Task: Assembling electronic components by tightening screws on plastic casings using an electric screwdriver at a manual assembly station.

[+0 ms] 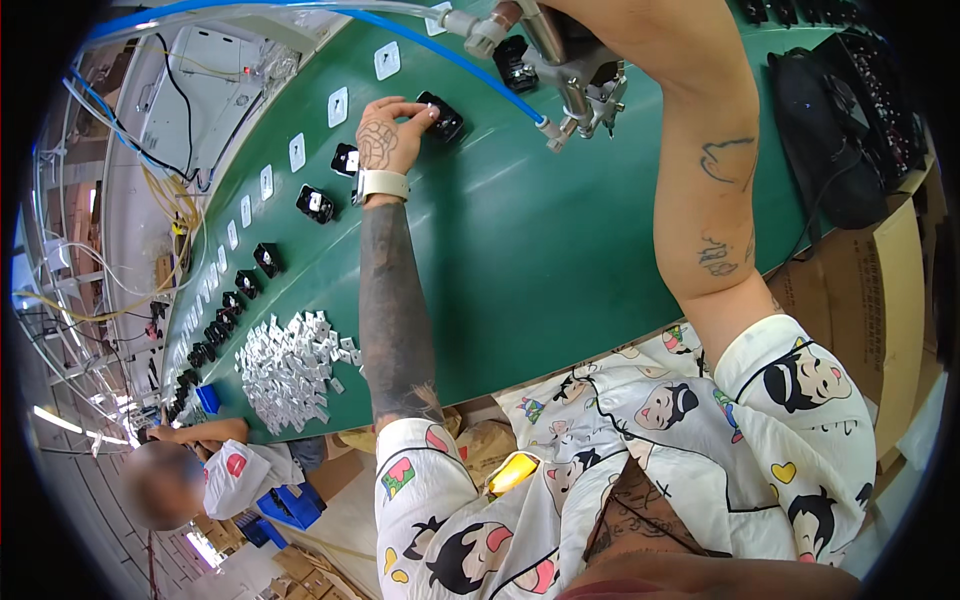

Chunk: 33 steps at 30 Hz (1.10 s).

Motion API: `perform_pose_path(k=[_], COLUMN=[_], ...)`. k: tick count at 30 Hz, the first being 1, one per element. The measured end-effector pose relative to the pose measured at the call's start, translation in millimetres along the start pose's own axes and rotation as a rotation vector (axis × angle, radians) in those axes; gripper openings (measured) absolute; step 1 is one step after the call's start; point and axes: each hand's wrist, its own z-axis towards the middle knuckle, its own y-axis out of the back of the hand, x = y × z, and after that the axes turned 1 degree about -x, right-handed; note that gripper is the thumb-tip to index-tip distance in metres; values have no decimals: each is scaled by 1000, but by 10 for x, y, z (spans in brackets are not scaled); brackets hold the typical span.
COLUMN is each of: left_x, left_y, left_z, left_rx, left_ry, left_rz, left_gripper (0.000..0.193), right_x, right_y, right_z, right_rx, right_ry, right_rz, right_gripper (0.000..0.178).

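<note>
"Touching what, that bare left hand (392, 138) at eleven o'clock in the view?"

"The edge of a squarish, black plastic housing (446, 122), which lies at two o'clock from the hand, on the long, smooth green table (520, 250)."

"Clenched on it?"

"Thumb and fingertips come together at its edge; whether they grasp or merely touch, I cannot tell."

"The right hand?"

"Beyond the top edge, so I cannot tell its grip. The bare right arm (705, 170) reaches up beside a silvery metal nozzle assembly (577, 98), fed by a thin blue hose (500, 90), at one o'clock."

"And eight o'clock?"

"A heap of small, flat white pieces (285, 368)."
</note>
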Motion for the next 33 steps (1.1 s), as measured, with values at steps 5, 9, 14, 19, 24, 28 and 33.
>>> perform_pose_path(k=[5, 9, 14, 19, 24, 28, 33], left_x=[251, 92, 177, 100, 89, -210, -388], left_y=[-169, -356, -170, -218, -225, -368, -435], left_z=[-9, 6, 5, -56, -243, -655, -917], left_rx=[-37, -120, -121, -145, -326, -475, 17], left_ry=[163, 58, 100, -20, -171, -269, -284], left_rz=[-214, -171, -168, -122, -58, -79, -77], left_gripper=[27, 31, 40, 37, 26, 15, 18], right_x=[-71, -85, -109, -123, -179, -158, -137], right_y=[72, 118, -30, -51, -9, 29, 50], right_z=[15, 23, 30, 32, 61, 32, 82], right_rx=[91, 43, 62, 109, 173, 126, 108], right_ry=[59, 57, 44, 119, 135, 84, 53], right_rz=[163, 123, 149, 231, 249, 210, 152], right_gripper=[47, 48, 48, 56, 61, 61, 58])
